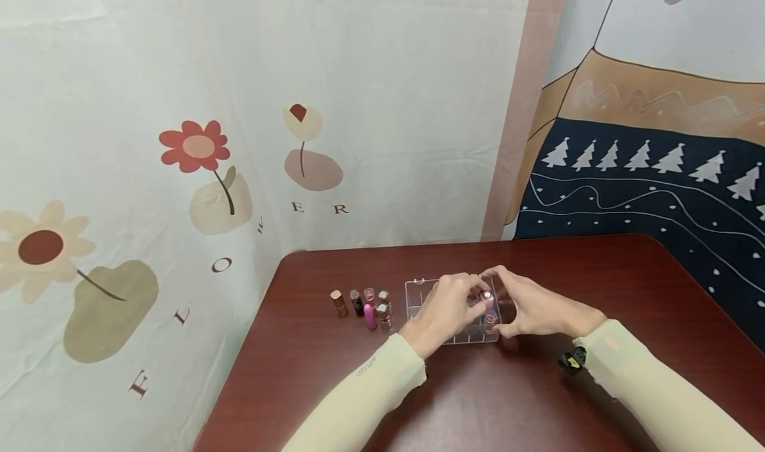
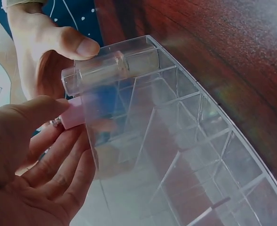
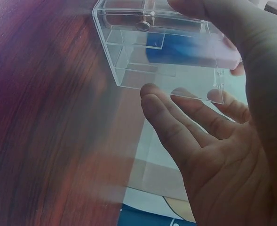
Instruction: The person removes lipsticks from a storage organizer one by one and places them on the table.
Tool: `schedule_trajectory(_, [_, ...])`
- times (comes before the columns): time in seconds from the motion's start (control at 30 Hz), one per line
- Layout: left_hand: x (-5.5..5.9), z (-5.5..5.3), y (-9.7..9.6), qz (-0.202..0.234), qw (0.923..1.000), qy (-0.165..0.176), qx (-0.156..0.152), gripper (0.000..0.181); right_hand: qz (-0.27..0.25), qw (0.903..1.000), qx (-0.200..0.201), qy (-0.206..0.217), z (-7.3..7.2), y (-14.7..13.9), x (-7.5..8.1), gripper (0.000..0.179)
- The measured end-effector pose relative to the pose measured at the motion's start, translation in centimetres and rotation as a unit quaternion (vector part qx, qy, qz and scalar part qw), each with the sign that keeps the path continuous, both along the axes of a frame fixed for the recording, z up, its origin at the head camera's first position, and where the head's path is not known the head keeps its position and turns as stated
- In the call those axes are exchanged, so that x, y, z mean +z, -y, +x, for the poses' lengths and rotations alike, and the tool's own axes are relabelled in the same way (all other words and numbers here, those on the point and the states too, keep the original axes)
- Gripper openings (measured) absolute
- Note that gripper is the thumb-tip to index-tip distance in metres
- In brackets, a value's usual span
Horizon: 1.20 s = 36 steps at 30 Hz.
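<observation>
A clear plastic compartment organizer box (image 1: 412, 301) is between the hands on the table. My left hand (image 1: 447, 311) reaches over it and pinches a pink and blue lipstick tube (image 2: 74, 114) by its pink end. The blue end (image 3: 166, 49) shows through the clear plastic in the right wrist view. My right hand (image 1: 540, 306) grips the box at its right side, thumb at the near corner and fingers at the far edge. Another clear-capped tube (image 2: 103, 70) lies in an end compartment, close by the right thumb. Several other compartments show bare dividers in the left wrist view.
Left of the box stand several lipstick tubes, among them a copper one (image 1: 339, 304), a black one (image 1: 356, 302) and a bright pink one (image 1: 370, 316). A dark reddish table (image 1: 311, 385) carries everything. A printed cloth (image 1: 406, 107) hangs behind it.
</observation>
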<state>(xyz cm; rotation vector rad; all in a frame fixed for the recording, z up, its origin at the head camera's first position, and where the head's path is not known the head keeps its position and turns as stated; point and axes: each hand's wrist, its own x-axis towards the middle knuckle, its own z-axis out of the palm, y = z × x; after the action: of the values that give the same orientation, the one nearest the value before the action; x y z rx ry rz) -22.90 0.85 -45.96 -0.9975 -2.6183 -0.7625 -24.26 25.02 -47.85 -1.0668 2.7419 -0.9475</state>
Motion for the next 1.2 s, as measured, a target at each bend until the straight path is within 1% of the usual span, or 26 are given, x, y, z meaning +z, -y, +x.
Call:
schedule_trajectory(0.17, [0.3, 0.5, 0.4, 0.017, 0.9998, -0.006, 0.007, 0.022, 0.004, 0.9999, 0.0, -0.011, 0.2, 0.0, 0.1, 0.096])
schedule_trajectory(0.27, [0.4, 0.7, 0.7, 0.028, 0.9993, -0.022, 0.009, 0.021, 0.016, 0.9994, -0.004, -0.031, 0.5, 0.1, 0.3, 0.099])
schedule_trajectory(0.37, [0.5, 0.8, 1.0, 0.036, 0.9983, -0.043, 0.01, 0.021, 0.034, 0.9976, -0.011, -0.06, 0.7, 0.2, 0.5, 0.106])
schedule_trajectory(0.47, [0.7, 1.1, 1.3, 0.038, 0.9974, -0.06, 0.009, 0.021, 0.04, 0.9957, -0.01, -0.083, 1.0, 0.4, 0.5, 0.111])
schedule_trajectory(0.53, [0.9, 1.3, 1.5, 0.037, 0.9972, -0.065, 0.007, 0.021, 0.038, 0.9946, -0.008, -0.097, 1.1, 0.6, 0.4, 0.111])
schedule_trajectory(0.67, [1.2, 1.6, 2.0, 0.044, 0.9969, -0.065, 0.003, 0.018, 0.03, 0.9926, -0.004, -0.117, 1.1, 1.0, 0.3, 0.104])
schedule_trajectory(0.77, [1.4, 1.8, 2.4, 0.048, 0.9969, -0.062, 0.001, 0.017, 0.027, 0.9931, -0.004, -0.114, 1.1, 1.1, 0.2, 0.1])
schedule_trajectory(0.87, [1.7, 2.0, 2.8, 0.044, 0.9971, -0.062, 0.003, 0.017, 0.025, 0.9949, -0.008, -0.097, 1.0, 1.1, 0.3, 0.1])
schedule_trajectory(0.97, [1.9, 2.2, 3.2, 0.034, 0.9971, -0.067, 0.009, 0.018, 0.024, 0.9963, -0.011, -0.082, 0.9, 1.0, 0.4, 0.1])
schedule_trajectory(1.07, [2.0, 2.4, 3.7, 0.029, 0.9967, -0.075, 0.014, 0.018, 0.029, 0.9964, -0.014, -0.079, 0.9, 1.0, 0.4, 0.1])
schedule_trajectory(1.2, [2.2, 2.6, 4.6, 0.037, 0.9956, -0.084, 0.016, 0.016, 0.026, 0.9967, -0.016, -0.075, 1.0, 1.0, 0.4, 0.101])
